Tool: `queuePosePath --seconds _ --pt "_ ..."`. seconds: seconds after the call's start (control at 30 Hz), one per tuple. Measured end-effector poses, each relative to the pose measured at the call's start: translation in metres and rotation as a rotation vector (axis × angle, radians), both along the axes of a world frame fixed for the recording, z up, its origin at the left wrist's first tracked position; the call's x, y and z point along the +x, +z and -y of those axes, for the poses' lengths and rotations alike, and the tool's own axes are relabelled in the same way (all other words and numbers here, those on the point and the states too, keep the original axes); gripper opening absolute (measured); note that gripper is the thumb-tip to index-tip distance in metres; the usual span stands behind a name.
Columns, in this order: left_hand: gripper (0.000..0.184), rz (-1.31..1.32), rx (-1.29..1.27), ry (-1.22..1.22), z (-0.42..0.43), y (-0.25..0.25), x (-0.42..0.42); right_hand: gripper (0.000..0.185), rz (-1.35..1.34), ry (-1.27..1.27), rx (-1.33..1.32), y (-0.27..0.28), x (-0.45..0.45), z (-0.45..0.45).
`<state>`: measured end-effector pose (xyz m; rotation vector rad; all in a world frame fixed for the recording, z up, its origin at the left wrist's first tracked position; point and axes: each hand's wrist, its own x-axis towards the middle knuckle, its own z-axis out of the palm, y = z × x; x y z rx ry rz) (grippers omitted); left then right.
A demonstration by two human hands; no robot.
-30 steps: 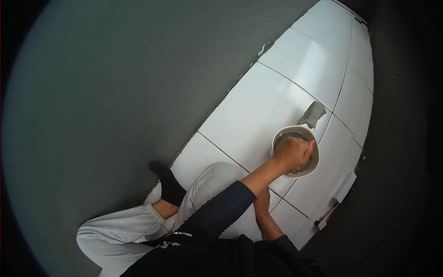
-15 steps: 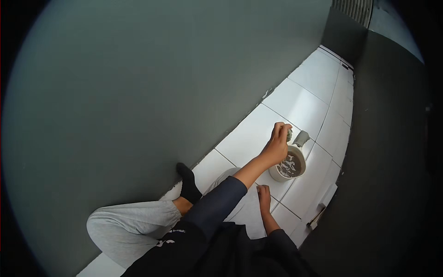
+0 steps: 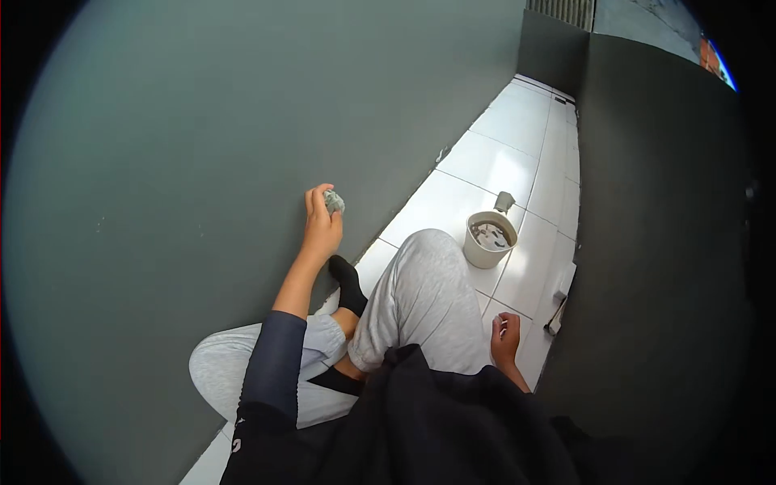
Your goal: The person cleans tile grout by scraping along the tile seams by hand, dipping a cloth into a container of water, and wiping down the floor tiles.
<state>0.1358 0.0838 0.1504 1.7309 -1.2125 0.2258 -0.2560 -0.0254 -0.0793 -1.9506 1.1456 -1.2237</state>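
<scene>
My left hand is raised at the grey wall, closed around a crumpled greenish wad. Whether the wad is cloth or sponge I cannot tell. It is against or very near the wall surface. Beside my right knee, my right hand hangs low with its fingers curled in. A pale spot shows at its fingertips, too small to make out. The white bucket of murky brownish water, with pale flecks on top, stands upright on the tiles beyond my knee, apart from both hands.
Dark grey walls flank a narrow strip of white tiled floor. A grey lump is at the bucket's far side. Small white and dark items lie along the right wall. My bent legs fill the near floor.
My left hand has moved left from above the bucket to the wall, carrying the greenish wad. The view has shifted, and my right hand now shows beside my raised knee.
</scene>
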Motion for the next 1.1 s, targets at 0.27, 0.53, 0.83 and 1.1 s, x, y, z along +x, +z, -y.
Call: queuePosePath --seconds 0.27,0.53,0.83,1.1 --pt "0.047 0.016 0.079 -0.056 -0.019 0.004 -0.014 0.013 0.099 -0.116 0.005 0.009 -0.011 0.011" --pt "0.046 -0.13 0.082 -0.171 0.009 -0.016 -0.012 0.019 0.194 -0.217 0.073 0.038 -0.018 0.034" --pt "0.044 -0.275 0.273 -0.086 -0.009 -0.081 -0.005 0.021 0.275 -0.24 0.05 0.07 0.005 0.084" --pt "0.045 -0.371 0.408 -0.052 0.013 -0.091 0.009 0.026 0.352 -0.262 0.268 0.007 0.026 0.085"
